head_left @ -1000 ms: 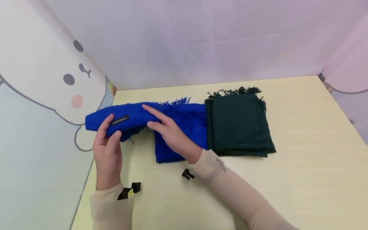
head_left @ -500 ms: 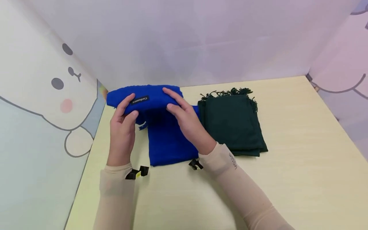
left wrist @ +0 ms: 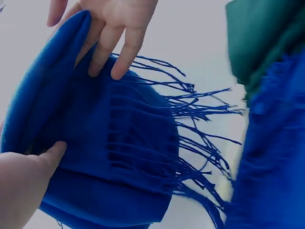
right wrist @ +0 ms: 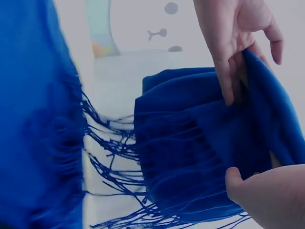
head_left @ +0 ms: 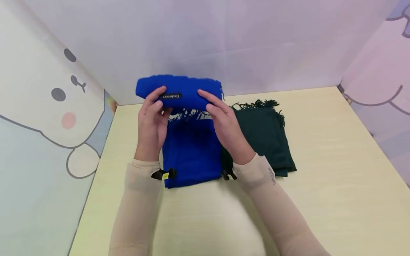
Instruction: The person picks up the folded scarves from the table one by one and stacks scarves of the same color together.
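Note:
A folded blue scarf [head_left: 189, 85], with a small black "Cashmere" label [head_left: 172, 96] on its outer fold, is held up above the table. My left hand [head_left: 153, 124] pinches its lower fold left of the label, and my right hand [head_left: 228, 126] pinches it on the right. In both wrist views, fingers reach inside the folds of this scarf [left wrist: 90, 124] and its loose fringe [right wrist: 119, 157] hangs free. Below lies another folded blue scarf [head_left: 192, 156], fringe at its far edge. Beside it is a folded dark green scarf [head_left: 262, 138], partly behind my right hand and wrist.
The pale wooden table [head_left: 330, 149] extends to the right and toward me. A whitish curtain [head_left: 272, 46] stands along its back edge. On the left is a panel with a cartoon bear [head_left: 38, 85]. Black wrist-camera mounts [head_left: 164, 174] hang by both wrists.
Both hands have lifted the blue scarf up and to the right, from the table's left side to above the other blue scarf. The camera view has shifted slightly.

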`<state>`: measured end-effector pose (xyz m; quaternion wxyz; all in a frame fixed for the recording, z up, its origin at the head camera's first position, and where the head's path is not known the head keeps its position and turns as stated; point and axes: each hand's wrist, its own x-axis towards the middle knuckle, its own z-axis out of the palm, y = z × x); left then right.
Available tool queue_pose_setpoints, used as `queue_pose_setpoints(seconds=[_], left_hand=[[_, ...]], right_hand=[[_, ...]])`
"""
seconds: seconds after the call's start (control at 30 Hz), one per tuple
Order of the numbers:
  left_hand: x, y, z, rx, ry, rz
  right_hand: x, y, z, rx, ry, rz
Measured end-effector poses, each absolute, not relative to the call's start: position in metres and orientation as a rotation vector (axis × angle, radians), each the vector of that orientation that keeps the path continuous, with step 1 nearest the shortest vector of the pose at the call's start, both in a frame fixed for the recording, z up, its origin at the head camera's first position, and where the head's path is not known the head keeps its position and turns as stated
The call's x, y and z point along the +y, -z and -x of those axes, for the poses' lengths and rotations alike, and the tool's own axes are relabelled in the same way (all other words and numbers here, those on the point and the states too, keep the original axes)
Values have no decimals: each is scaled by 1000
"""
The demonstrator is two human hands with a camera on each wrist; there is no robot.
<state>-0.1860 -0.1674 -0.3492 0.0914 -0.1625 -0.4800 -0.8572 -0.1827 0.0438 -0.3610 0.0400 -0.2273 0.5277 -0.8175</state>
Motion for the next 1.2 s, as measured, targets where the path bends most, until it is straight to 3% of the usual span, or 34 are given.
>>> queue_pose_setpoints(seconds=[0.23, 0.8, 1.2], left_hand=[[-172, 390, 163, -1559, 2648, 185], [-189, 408, 83, -1967, 2477, -68], [-182, 434, 51, -1987, 2579, -234]], right_hand=[[53, 398, 165, 1638, 2317, 488], [76, 415, 125, 2009, 1829, 472], [80, 429, 104, 2053, 1625, 484]])
